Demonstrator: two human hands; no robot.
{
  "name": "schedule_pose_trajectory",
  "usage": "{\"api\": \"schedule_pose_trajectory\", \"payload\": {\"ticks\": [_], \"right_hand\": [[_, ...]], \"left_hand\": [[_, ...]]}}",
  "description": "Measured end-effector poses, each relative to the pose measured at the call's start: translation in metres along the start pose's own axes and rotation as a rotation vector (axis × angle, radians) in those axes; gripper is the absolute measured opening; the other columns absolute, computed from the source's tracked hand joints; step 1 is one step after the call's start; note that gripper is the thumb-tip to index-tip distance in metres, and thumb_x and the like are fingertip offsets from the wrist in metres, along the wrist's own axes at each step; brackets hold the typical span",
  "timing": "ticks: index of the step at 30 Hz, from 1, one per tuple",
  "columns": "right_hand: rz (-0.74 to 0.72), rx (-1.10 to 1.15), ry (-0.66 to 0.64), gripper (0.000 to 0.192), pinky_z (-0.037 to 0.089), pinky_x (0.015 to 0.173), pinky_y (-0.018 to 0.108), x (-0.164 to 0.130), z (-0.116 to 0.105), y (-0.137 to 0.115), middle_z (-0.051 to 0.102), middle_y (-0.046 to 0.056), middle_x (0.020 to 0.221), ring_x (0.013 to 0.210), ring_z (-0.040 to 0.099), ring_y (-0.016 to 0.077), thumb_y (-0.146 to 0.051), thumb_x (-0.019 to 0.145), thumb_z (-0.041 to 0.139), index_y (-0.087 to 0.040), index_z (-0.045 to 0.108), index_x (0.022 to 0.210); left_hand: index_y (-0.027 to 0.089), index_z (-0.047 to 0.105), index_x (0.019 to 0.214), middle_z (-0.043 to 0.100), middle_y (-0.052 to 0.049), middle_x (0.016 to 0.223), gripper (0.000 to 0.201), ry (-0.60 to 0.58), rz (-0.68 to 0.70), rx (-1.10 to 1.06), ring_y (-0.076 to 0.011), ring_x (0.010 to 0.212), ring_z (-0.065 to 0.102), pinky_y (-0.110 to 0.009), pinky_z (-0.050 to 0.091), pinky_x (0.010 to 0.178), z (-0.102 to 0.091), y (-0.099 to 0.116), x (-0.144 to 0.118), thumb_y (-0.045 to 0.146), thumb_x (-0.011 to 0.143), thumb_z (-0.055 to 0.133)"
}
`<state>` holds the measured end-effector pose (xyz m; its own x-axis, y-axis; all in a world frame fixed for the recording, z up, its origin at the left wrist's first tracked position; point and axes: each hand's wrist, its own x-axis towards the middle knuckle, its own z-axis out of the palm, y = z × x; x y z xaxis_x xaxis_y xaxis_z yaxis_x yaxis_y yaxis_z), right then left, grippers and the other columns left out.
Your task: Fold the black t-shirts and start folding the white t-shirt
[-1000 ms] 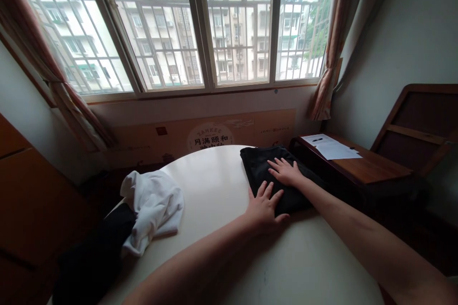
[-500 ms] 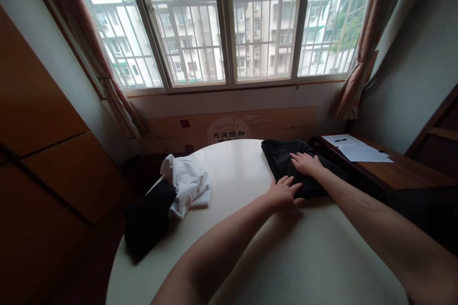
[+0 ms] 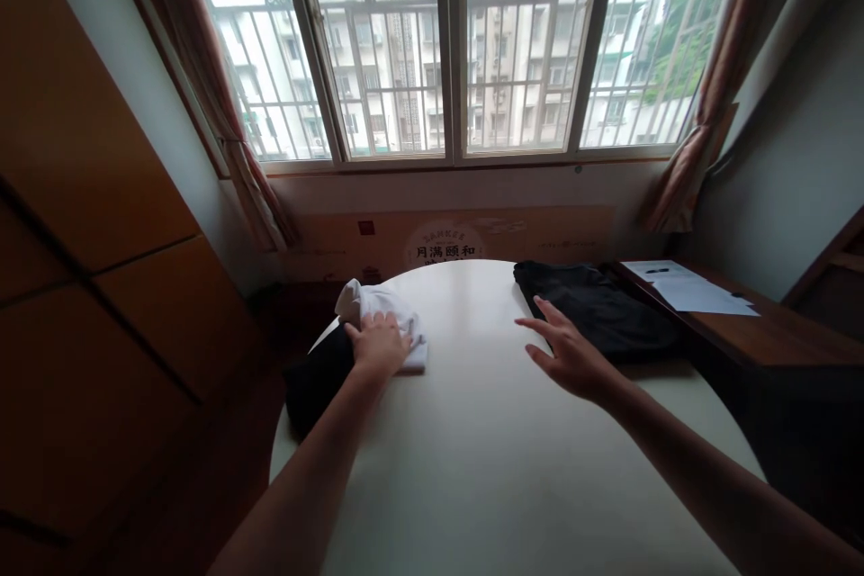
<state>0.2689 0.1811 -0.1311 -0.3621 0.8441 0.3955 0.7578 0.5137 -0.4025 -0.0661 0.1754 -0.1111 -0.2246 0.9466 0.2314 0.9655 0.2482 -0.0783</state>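
Observation:
My left hand rests on a crumpled white garment at the left of the table. Its fingers are apart and slightly bent over the cloth, and they cover part of it. A black cloth lies beside the white one, towards the table's left edge, partly behind my left forearm. Over the right half of the table, my right hand hovers with fingers spread and holds nothing. Just beyond it, a folded black garment lies flat near the right edge.
The round white table stands below a barred window. At the right is a wooden desk bearing white papers and a pen. Wooden cabinets line the left side, and curtains hang by the window.
My left hand has left the folded black garment and moved left onto the white one. My right hand has lifted off the black garment and drawn back towards me. The view has shifted left.

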Motion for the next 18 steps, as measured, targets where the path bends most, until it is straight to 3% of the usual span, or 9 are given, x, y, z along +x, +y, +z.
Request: {"api": "schedule_pose_trajectory", "payload": {"ticks": [4,7,11,15,18], "right_hand": [[-0.039,0.155,-0.068,0.044,0.026,0.124,0.044,-0.017,0.018,-0.045,0.024,0.006,0.165,0.153,0.025,0.0236,-0.039,0.093,0.053,-0.030,0.064,0.135],[-0.079,0.214,-0.066,0.039,0.029,0.123,0.046,-0.023,0.035,-0.058,0.033,0.007,0.161,0.151,0.032,0.0242,-0.035,0.093,0.052,-0.027,0.068,0.129],[-0.098,0.245,-0.038,0.034,0.036,0.119,0.049,-0.028,0.050,-0.054,0.044,0.009,0.154,0.146,0.040,0.0261,-0.030,0.093,0.051,-0.025,0.072,0.120],[-0.088,0.283,0.017,0.030,0.040,0.117,0.049,-0.028,0.048,-0.042,0.052,0.007,0.147,0.140,0.047,0.0257,-0.030,0.093,0.052,-0.026,0.074,0.114],[-0.082,0.303,0.036,0.029,0.042,0.115,0.047,-0.029,0.044,-0.036,0.056,0.006,0.142,0.134,0.052,0.0245,-0.031,0.094,0.051,-0.027,0.074,0.112]], "left_hand": [[0.016,0.057,0.138,0.051,-0.023,0.140,0.069,-0.138,-0.075,-0.039,-0.0449,0.129,0.042,-0.074,0.022,0.108,0.002,-0.020,-0.001,0.067,0.092,0.056],[0.020,0.052,0.145,0.046,-0.020,0.147,0.075,-0.196,-0.108,-0.122,-0.0448,0.135,0.037,-0.076,0.023,0.106,-0.009,-0.032,-0.001,0.074,0.094,0.043],[0.025,0.049,0.149,0.043,-0.015,0.151,0.071,-0.233,-0.262,-0.202,-0.0431,0.135,0.040,-0.070,0.032,0.104,-0.016,-0.069,0.007,0.071,0.095,0.039],[0.020,0.045,0.152,0.053,-0.017,0.142,0.075,-0.293,-0.273,-0.366,-0.0393,0.126,0.052,-0.050,0.041,0.104,0.003,-0.104,0.023,0.065,0.092,0.050],[0.020,0.051,0.147,0.057,-0.016,0.137,0.070,-0.255,-0.270,-0.411,-0.0387,0.124,0.055,-0.042,0.043,0.100,0.020,-0.111,0.032,0.057,0.088,0.060]]}}
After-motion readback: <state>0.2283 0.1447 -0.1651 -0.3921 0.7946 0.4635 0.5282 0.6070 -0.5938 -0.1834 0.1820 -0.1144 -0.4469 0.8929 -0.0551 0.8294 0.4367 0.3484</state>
